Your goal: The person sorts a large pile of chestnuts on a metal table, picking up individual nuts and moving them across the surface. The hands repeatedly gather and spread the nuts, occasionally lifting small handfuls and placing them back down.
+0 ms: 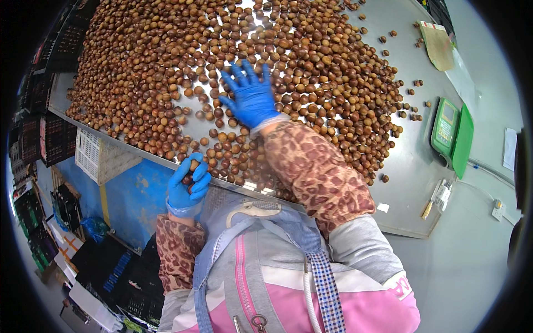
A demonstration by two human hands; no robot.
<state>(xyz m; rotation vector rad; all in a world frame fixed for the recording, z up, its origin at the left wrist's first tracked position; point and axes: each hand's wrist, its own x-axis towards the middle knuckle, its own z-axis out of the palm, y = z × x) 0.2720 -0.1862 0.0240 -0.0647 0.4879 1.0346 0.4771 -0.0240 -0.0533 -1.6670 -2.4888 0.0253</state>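
Observation:
Round brown nuts (pixel 137 79) that look like chestnuts cover much of a metal table (pixel 410 166) in front of me. My right hand (pixel 252 98), in a blue glove, lies palm down over them with its fingers spread. Around it the nuts are thinner and bare metal shows through. At the table's near edge, my left hand (pixel 187 187) is gloved in blue too and curls around a few nuts (pixel 194 165). One of these sits between thumb and fingertips; the others are partly hidden by the fingers. Patterned sleeve covers reach up both forearms.
A green digital scale (pixel 445 127) with a raised lid stands at the table's right. Beyond it lies a brown paper-like packet (pixel 438 48). Small tools (pixel 437 197) rest near the right corner. Left of the table are a white plastic crate (pixel 88 154) and stacked dark crates (pixel 58 139).

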